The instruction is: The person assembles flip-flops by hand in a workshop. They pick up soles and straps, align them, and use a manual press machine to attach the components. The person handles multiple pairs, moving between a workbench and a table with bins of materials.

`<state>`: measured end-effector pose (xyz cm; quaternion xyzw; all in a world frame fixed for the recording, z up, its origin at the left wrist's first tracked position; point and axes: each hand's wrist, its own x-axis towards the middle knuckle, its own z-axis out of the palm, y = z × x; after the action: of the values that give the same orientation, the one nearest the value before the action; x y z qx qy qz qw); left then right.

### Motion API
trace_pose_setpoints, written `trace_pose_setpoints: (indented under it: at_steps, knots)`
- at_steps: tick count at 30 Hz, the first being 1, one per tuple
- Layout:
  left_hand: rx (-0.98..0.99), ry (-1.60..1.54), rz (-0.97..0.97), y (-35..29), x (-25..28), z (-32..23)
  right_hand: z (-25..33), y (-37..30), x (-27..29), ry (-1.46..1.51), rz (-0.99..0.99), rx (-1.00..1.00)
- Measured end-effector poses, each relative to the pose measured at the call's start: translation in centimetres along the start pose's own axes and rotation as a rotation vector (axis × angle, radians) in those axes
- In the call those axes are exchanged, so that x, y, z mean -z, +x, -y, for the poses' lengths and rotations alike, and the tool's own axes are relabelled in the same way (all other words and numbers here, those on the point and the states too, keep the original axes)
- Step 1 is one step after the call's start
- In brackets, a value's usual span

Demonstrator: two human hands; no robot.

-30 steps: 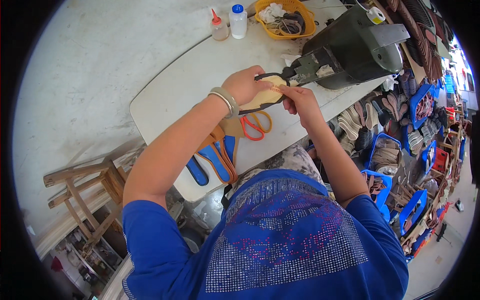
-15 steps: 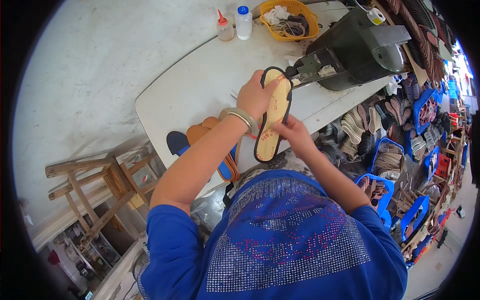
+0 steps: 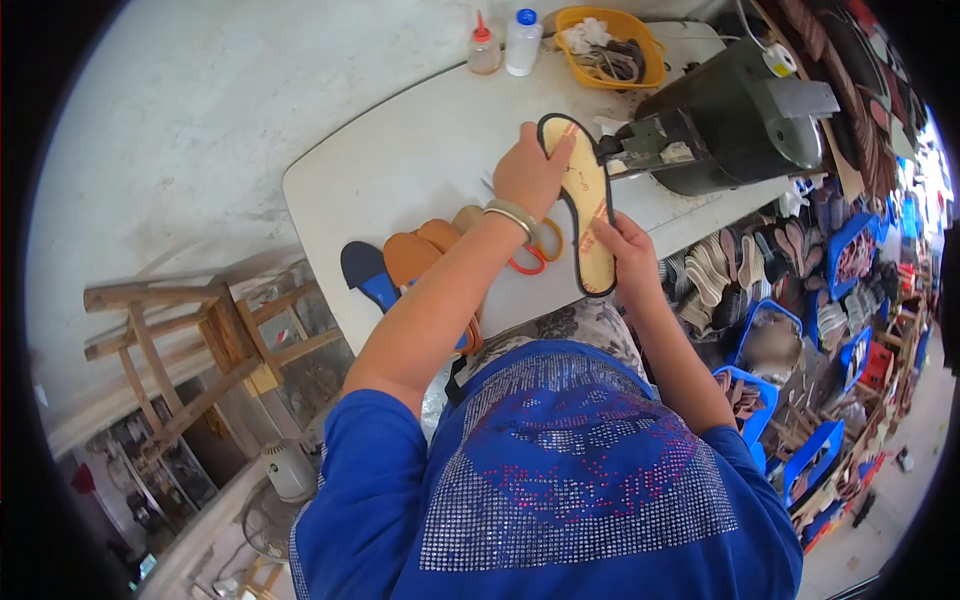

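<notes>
Over the near part of the white table, a shoe insole with a cream face and a black-bound edge is held up in both hands. My left hand, with a bangle at its wrist, pinches the upper part, thumb on the cream face. Lower down, my right hand grips the opposite edge with its thumb on the face. Just left of the insole lie scissors with red and orange handles, partly behind my left wrist. The dark green sewing machine has its working end close to the insole's upper right edge.
Brown insoles and a navy-and-blue one lie left of my left forearm. At the back stand a red-tipped bottle, a blue-capped bottle and a yellow basket. Wooden stools are left; blue crates right.
The insole has turned a little, its lower end swinging right. My right hand has shifted its hold along the edge. The scissor handles now show more fully. The whole view has shifted slightly.
</notes>
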<state>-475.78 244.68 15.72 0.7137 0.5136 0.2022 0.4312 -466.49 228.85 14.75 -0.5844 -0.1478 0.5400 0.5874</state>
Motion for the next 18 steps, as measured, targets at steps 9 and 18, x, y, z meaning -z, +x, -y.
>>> trace_pose_setpoints:
  at_steps: [9, 18]
  knots:
    - [-0.011, -0.135, -0.398, -9.4, 3.5, 12.4, -6.2, -1.0, -1.0, -0.375, 0.201, -0.064]
    - [0.736, 0.078, -0.5, -18.2, 8.8, 27.7, -9.9, 2.1, -0.1, -1.434, 0.088, 0.388]
